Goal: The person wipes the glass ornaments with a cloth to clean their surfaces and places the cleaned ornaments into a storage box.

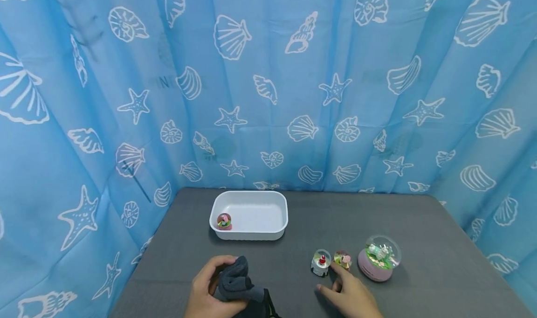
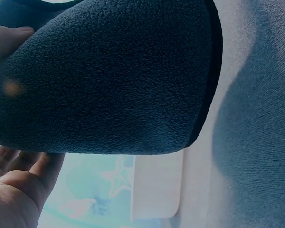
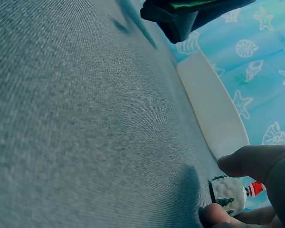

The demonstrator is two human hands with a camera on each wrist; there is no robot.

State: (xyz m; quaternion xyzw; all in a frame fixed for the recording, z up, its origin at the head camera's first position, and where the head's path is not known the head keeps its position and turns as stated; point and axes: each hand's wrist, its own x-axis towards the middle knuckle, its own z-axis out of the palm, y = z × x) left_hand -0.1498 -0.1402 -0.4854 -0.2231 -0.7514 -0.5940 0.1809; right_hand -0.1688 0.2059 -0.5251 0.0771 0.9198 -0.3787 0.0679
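A folded dark grey-blue fleece cloth (image 1: 236, 280) with black edging is gripped in my left hand (image 1: 211, 290), thumb on one side and fingers on the other. It fills much of the left wrist view, where the fleece (image 2: 109, 80) hides part of the hand. My right hand (image 1: 350, 292) reaches toward a small snow globe (image 1: 320, 263) with a white base and a red-and-white figure inside. Thumb and fingers stand apart around this globe (image 3: 228, 194) in the right wrist view; whether a fingertip touches it I cannot tell. Just behind the index finger is another small globe (image 1: 342, 259) with a pink figure.
A larger snow globe (image 1: 379, 258) on a pink base stands to the right. Farther back, a white tray (image 1: 251, 235) holds a small pink-based globe (image 1: 224, 221) in its left corner. The grey table (image 1: 168, 262) ends at a blue shell-print curtain (image 1: 268, 75).
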